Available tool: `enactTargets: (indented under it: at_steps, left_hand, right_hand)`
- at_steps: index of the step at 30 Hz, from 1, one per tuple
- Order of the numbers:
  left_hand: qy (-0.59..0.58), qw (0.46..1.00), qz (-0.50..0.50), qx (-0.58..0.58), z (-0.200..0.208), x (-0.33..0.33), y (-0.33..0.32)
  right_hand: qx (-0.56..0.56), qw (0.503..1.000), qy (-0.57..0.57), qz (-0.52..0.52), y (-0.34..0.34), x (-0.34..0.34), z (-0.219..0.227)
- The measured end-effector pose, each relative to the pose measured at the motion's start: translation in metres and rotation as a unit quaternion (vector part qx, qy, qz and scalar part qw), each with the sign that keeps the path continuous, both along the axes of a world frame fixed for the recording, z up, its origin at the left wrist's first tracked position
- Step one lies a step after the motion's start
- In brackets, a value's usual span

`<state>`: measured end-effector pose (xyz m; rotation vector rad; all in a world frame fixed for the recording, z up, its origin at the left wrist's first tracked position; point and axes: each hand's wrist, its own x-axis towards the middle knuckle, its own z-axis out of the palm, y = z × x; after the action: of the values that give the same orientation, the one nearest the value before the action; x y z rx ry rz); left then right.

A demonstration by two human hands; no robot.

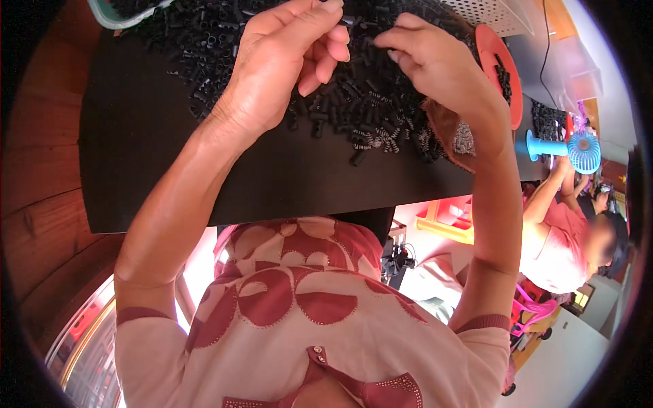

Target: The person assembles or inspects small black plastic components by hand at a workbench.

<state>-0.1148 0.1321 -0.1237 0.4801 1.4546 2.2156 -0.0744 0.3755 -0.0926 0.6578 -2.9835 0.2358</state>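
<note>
Small black parts [335, 109] lie heaped below and between the hands [275, 54] [439, 64].

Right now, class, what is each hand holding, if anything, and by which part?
It cannot be told: left hand and right hand are over black parts, any grip unclear.

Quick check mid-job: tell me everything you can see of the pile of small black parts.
The pile of small black parts lies jumbled on the dark table, reaching the picture's top edge. The pieces look like plastic: short, tube-like, some with open round ends. Silvery springs are mixed in along its near edge. The left hand and right hand are over it; contact is unclear.
</note>
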Motion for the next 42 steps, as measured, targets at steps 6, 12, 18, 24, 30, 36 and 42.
enactTargets:
  at_steps: [6,12,18,24,30,36,42]
  left_hand:
    - [0.006,1.0,-0.006,0.004,-0.002,0.0,0.001]
    - [-0.112,0.994,-0.015,0.001,0.009,0.003,0.003]
    - [-0.117,0.993,-0.018,0.011,0.007,0.004,0.002]
    - [-0.113,0.993,-0.023,0.009,0.007,0.005,0.004]
    - [-0.1,0.995,-0.022,0.014,0.005,0.006,0.004]
    - [0.002,1.0,-0.009,0.013,-0.005,0.003,0.007]
    - [0.009,1.0,-0.006,0.014,-0.008,0.003,0.007]
  right_hand:
    - [-0.057,0.998,0.002,-0.013,0.019,0.008,0.015]
    - [-0.013,1.0,-0.006,0.014,0.007,0.01,0.001]
    - [-0.1,0.994,-0.018,0.029,0.002,0.011,0.011]
    - [0.073,0.991,-0.11,-0.019,0.001,0.023,0.023]
    - [-0.121,0.992,-0.018,0.002,-0.018,0.011,0.014]
    - [-0.045,0.999,0.006,-0.007,0.006,0.02,0.02]
    - [-0.012,0.999,-0.043,-0.013,0.005,0.021,0.01]
